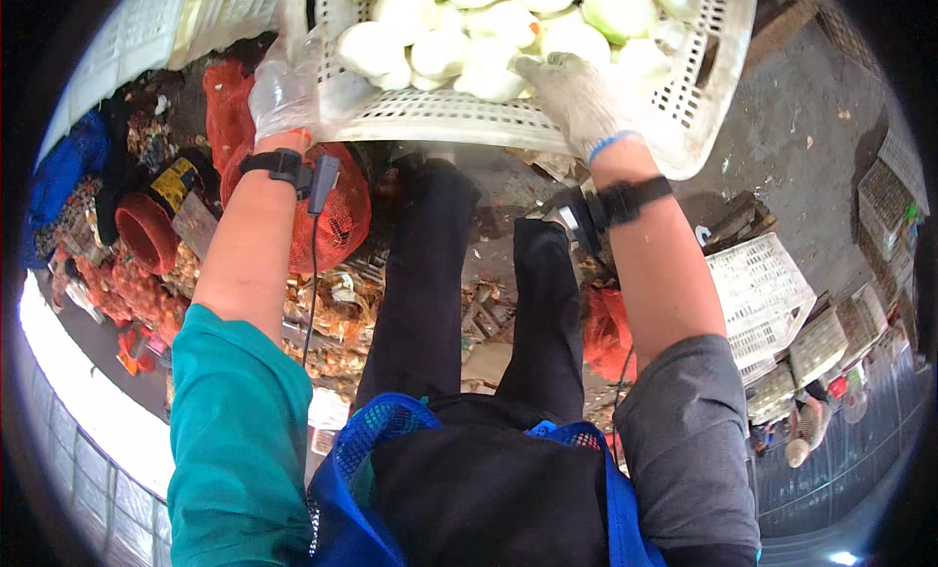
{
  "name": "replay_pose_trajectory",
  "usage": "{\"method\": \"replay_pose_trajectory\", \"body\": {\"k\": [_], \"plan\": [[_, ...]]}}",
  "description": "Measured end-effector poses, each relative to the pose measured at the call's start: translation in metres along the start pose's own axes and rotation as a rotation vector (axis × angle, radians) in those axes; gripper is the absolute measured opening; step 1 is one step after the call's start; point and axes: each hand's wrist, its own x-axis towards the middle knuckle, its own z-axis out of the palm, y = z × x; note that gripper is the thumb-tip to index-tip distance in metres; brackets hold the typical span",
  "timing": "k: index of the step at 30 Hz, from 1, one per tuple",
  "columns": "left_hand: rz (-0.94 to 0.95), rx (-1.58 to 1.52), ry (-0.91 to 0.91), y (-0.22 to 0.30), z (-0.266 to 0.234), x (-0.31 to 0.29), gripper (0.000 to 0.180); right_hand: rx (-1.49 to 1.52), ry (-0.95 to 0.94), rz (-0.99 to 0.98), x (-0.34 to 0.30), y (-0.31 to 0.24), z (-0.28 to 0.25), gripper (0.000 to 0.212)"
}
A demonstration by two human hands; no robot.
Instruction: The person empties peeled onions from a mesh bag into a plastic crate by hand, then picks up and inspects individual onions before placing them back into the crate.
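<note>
A white slatted plastic crate [440,123] full of pale peeled onions [489,54], some tinged green, is in front of me at the top of the view. My left hand [283,93], in a light glove with clear plastic over it, is closed at the crate's near left corner; its fingertips are partly hidden. Over the near rim, toward the right, lies my right hand [576,98] in a whitish knitted glove. Its fingers curl over the rim, against the onions inside.
Red net bags [337,210] lie by my left forearm, with a reddish-brown tub [147,233] farther left. Onion skins [337,318] litter the floor around my legs. White crates [760,298] stand to the right, and another person [811,425] is beyond them.
</note>
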Motion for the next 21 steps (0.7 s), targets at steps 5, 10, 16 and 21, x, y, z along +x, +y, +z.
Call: {"method": "replay_pose_trajectory", "body": {"k": [5,10,16,21], "plan": [[-0.020,0.095,0.005,0.012,-0.016,-0.007,0.065,0.688,-0.015,0.233,0.006,-0.039,-0.007,0.055],[-0.002,-0.023,-0.026,0.002,-0.016,-0.006,0.063,1.986,0.152,0.173,0.016,0.011,0.003,0.031],[-0.028,0.078,0.007,0.005,-0.014,-0.003,0.059,1.268,-0.106,0.080,0.039,-0.052,0.044,0.033],[0.021,0.086,0.003,0.000,-0.013,-0.005,0.070,1.375,0.006,0.491,0.075,-0.100,0.053,0.060]]}}
